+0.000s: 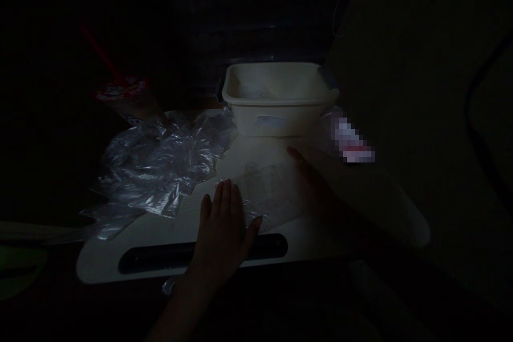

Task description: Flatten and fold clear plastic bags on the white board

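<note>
In dim light, a clear plastic bag (266,192) lies flat on the small white table (320,235). My left hand (224,224) rests palm down at its left edge, fingers stretched out and thumb spread to the right. To the right of the bag is my right hand (310,176), dark and smeared; one fingertip points up and left, and the other fingers are hidden in shadow. A heap of crumpled clear plastic bags (160,165) covers the table's left side.
A cream plastic bin (272,120) stands at the table's back. Behind the heap is a lidded cup (134,101) with a red straw. A blurred-out white and red item (352,144) lies right of the bin. A black slot (160,257) runs along the front edge.
</note>
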Action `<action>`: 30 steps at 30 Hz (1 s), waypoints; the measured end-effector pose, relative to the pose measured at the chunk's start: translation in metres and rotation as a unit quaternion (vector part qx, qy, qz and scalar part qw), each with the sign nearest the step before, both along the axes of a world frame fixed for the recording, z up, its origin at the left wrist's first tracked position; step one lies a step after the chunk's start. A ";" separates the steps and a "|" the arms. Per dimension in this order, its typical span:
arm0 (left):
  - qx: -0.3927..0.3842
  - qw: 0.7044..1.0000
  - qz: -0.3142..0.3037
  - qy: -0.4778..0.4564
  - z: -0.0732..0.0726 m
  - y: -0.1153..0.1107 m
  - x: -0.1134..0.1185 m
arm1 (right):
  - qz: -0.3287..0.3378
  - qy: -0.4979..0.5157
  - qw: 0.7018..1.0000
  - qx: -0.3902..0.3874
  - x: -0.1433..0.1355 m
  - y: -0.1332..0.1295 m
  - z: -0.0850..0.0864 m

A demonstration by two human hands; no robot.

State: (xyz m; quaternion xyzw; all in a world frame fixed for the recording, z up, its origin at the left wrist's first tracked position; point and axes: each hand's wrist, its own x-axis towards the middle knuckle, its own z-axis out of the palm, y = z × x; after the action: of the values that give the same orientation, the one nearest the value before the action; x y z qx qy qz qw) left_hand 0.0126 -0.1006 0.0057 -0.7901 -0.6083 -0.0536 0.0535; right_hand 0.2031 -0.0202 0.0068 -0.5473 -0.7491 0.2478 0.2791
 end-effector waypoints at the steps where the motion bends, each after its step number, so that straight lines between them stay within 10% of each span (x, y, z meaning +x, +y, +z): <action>1: 0.001 1.000 0.000 -0.004 0.000 0.001 -0.001 | -0.017 0.028 0.999 -0.021 0.002 0.003 0.001; 12: 0.034 0.982 -0.135 -0.127 0.037 0.006 0.003 | -0.035 0.155 0.985 -0.064 0.004 0.008 0.001; 30: -0.047 0.977 -0.184 -0.101 0.031 0.001 0.033 | -0.014 0.160 0.987 -0.020 0.004 0.013 -0.006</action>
State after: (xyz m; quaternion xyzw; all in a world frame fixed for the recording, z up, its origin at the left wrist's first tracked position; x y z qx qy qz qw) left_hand 0.0454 -0.1001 0.0370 -0.8805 -0.4570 -0.1130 -0.0564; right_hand 0.2076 -0.0076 0.0006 -0.5168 -0.6817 0.3435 0.3876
